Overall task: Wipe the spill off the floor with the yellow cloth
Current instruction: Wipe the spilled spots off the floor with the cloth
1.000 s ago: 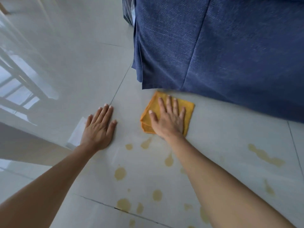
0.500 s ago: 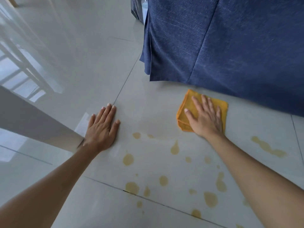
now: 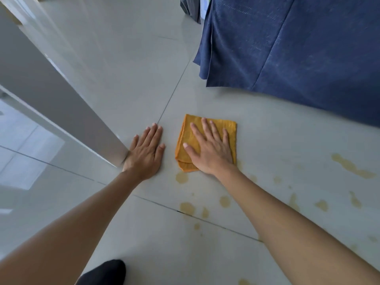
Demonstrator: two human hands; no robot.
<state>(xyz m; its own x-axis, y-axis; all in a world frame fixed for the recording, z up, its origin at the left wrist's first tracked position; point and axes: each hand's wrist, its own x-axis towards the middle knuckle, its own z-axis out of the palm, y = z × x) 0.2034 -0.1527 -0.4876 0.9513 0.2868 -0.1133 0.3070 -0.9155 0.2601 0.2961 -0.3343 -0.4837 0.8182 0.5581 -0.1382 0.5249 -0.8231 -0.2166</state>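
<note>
While the right hand [image 3: 211, 151] lies flat with its fingers spread across the folded yellow cloth [image 3: 205, 141], pressing it to the floor rather than gripping it, the left hand [image 3: 146, 152] rests just beside it, palm down and fingers loosely together on bare tile. That cloth is a soft, finely ribbed weave folded into a rough rectangle, its layered edges showing at the near left corner. It sits on the glossy pale grey floor tile [image 3: 127, 83], near the point where thin dark grout lines [image 3: 172, 95] meet. Amber-yellow spill [image 3: 187, 208] is scattered in rounded drops and smears on the near side of the cloth, one blot [image 3: 181, 177] almost touching its near edge, and a longer streak [image 3: 352, 166] lies well apart to the right. A dark blue, denim-like fabric skirt [image 3: 298, 48] with vertical seams hangs to the floor beyond the cloth, closing off the far right. A smooth grey panel [image 3: 51, 89] slants in from the left, its lower corner touching the left wrist. A black rounded shape [image 3: 104, 272] shows at the bottom edge; I cannot tell what it is.
</note>
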